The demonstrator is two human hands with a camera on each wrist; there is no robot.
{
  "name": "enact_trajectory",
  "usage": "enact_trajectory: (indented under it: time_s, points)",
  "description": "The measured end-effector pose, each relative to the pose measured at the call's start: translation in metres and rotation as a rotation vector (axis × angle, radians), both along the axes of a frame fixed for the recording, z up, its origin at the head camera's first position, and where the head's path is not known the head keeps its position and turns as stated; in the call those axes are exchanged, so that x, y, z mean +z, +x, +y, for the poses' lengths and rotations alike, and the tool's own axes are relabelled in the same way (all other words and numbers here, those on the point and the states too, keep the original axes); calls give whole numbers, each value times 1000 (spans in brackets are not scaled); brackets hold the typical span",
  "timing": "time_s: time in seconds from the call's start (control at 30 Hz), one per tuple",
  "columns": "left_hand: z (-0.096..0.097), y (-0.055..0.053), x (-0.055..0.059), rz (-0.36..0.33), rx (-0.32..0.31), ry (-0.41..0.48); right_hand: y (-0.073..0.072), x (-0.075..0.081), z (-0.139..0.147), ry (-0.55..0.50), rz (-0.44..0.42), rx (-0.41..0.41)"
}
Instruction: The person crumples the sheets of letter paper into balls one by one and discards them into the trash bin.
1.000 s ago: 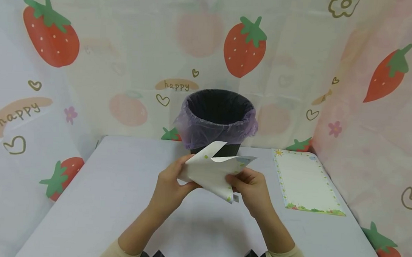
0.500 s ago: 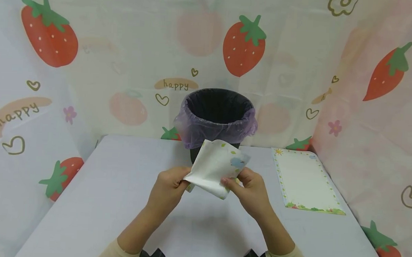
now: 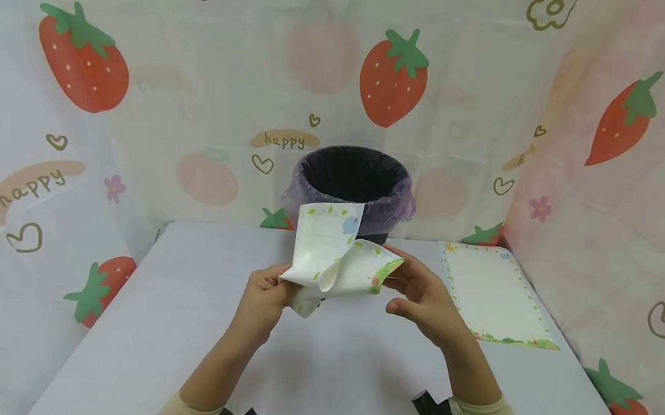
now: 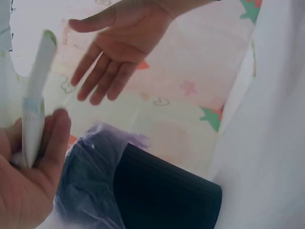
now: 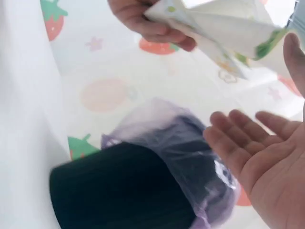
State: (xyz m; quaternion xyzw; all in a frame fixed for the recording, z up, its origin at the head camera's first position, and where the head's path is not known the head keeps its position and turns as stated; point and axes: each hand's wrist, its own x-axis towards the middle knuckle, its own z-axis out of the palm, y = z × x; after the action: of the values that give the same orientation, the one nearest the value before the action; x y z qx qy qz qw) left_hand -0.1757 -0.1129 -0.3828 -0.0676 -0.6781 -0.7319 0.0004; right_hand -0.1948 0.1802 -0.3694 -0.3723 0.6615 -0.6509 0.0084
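Note:
A crumpled, folded sheet of white paper [image 3: 322, 244] with a green leafy border is held up over the table in the head view. My left hand [image 3: 264, 300] pinches its lower left side between thumb and fingers. The right hand [image 3: 424, 299] is spread beside the paper's right corner, its fingertips overlapping that edge from behind in the head view. In the right wrist view, the palm and loosely extended fingers of the right hand [image 5: 269, 167] show apart from the paper [image 5: 228, 33]. The left wrist view shows the paper [image 4: 35, 114] nearly edge-on in the left hand [image 4: 28, 191].
Behind the paper stands a black bin [image 3: 372, 238] lined with a purple plastic bag [image 3: 387, 212]. A second bordered sheet [image 3: 497, 292] lies flat on the right of the white table [image 3: 158, 305]. Strawberry-print cloth [image 3: 233, 63] encloses the back and sides.
The right hand has let go of the paper and moved slightly right, its fingers spreading. The left hand keeps its grip while the paper has turned and unfolded upward.

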Motion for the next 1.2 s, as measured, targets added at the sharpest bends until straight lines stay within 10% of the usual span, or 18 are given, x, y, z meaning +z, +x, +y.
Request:
enact_trajectory:
  time_s: [0.27, 0.6, 0.8, 1.03, 1.2]
  points:
    - [10, 1, -10, -99, -384, 49, 9, -10, -19, -69, -202, 139]
    - [29, 6, -19, -71, -305, -142, 17, -17, -47, -105, -270, -259]
    - [30, 9, -14, -3, -370, -145, 18, -13, -47, -238, -326, -466]
    - [23, 14, -4, 254, -581, -115, 10, -5, -33, -371, -414, -577]
    - [28, 15, -6, 375, -481, -140, 11, -9, -39, -321, -382, -618]
